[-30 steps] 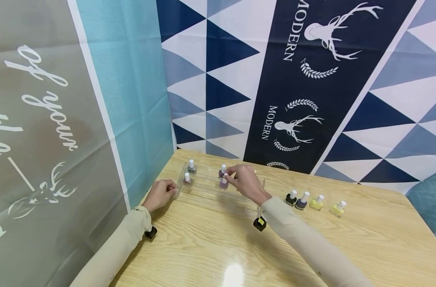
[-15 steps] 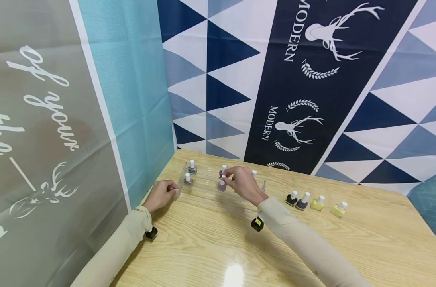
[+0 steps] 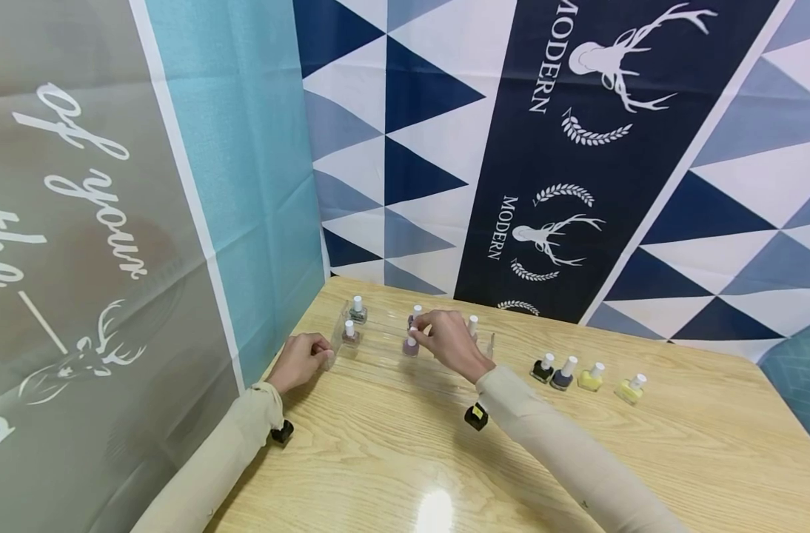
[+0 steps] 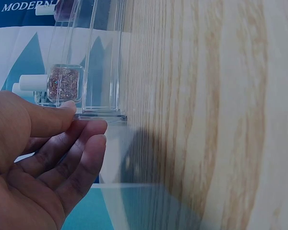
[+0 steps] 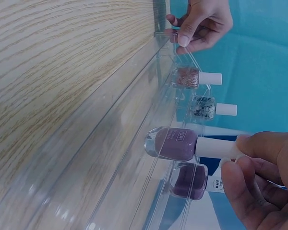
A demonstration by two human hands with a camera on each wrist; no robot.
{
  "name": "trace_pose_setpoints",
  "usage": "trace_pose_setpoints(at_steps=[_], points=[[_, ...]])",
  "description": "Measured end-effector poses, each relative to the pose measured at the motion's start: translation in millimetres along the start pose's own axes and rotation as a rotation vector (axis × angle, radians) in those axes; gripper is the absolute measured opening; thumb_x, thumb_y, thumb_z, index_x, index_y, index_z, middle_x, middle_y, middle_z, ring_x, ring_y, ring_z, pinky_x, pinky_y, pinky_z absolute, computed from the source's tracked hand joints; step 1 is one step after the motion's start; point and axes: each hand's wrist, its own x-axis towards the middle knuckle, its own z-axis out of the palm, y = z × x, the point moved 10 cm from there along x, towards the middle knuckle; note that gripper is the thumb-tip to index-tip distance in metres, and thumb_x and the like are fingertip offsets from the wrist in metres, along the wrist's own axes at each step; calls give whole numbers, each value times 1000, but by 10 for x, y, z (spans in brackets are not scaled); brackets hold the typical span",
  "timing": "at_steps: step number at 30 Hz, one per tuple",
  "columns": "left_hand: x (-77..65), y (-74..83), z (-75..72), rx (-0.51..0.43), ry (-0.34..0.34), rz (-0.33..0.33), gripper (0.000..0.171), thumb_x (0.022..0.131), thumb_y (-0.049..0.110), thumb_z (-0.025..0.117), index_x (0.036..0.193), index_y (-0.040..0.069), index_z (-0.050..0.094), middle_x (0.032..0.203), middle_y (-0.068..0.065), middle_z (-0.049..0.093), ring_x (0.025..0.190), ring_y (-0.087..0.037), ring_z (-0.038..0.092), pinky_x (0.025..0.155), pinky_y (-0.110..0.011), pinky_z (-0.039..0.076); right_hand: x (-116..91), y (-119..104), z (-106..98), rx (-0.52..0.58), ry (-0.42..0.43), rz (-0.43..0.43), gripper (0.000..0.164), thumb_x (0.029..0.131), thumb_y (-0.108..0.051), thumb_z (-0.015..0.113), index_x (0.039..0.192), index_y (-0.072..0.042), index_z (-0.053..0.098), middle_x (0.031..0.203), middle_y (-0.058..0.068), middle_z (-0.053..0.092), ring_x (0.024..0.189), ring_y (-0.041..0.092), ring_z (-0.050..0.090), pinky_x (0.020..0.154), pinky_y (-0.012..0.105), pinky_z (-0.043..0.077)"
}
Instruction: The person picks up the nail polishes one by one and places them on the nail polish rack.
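Note:
My right hand (image 3: 450, 342) pinches the white cap of a mauve nail polish bottle (image 5: 175, 143) between thumb and fingertips, the bottle standing on a step of a clear stepped display rack (image 5: 120, 158). Just behind it is a darker purple nail polish bottle (image 5: 189, 181). At the rack's left end, my left hand (image 4: 53, 153) pinches the clear end panel (image 4: 101, 115). Beside that hand, a pinkish glitter nail polish bottle (image 4: 65, 82) stands on the rack, with a dark-flecked glitter nail polish bottle (image 5: 203, 108) on the step behind.
Right of the rack stand a black bottle (image 3: 542, 369), a dark blue-grey bottle (image 3: 562, 375) and two yellow bottles (image 3: 589, 378). A white-capped bottle (image 3: 472, 326) shows partly behind my right hand. Patterned cloth (image 3: 418, 163) hangs behind the wooden table (image 3: 378, 459).
My right hand has shifted slightly left and lowered the mauve nail polish bottle a little on the rack. My left hand stays at the rack's end.

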Motion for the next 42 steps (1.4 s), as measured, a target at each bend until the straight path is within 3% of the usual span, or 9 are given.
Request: trace_pose_setpoints(at_steps=[12,18,28,33,42], points=[[12,42,6,8,-1,14,4,96,6,74,92,5,75,78,1,67,72,-13,59,67,-33,50,-8,-6,-27,-13,10,-2,7,95,-10,75,89,-11,80,82,-1,74,67,7,66,62,28,54],[7,54,17,8,-3,15,5,96,7,74,91,6,75,77,1,67,71,-13,59,66,-33,50,-21,13,-26,-14,-3,13,6,95,-12,76,96,-10,81,89,1,76,70,7,66,65,28,55],[-8,59,24,4,-4,16,5,95,6,74,91,6,75,77,1,67,70,-14,58,66,-34,49,-40,-9,-64,-5,-24,29,14,96,-16,75,105,-7,81,97,3,78,62,4,60,59,25,50],[-18,35,21,5,-12,-1,5,96,6,73,91,5,75,78,1,67,72,-14,58,67,-34,49,-82,-15,-151,-30,-27,25,15,96,-18,76,106,-8,82,101,3,78,59,4,57,57,25,49],[-23,18,-4,13,-12,-16,5,97,8,72,93,6,75,80,0,67,74,-15,59,69,-35,50,-228,64,-390,-72,-1,20,12,97,-18,74,100,-9,82,100,3,78,70,7,67,66,30,56]])
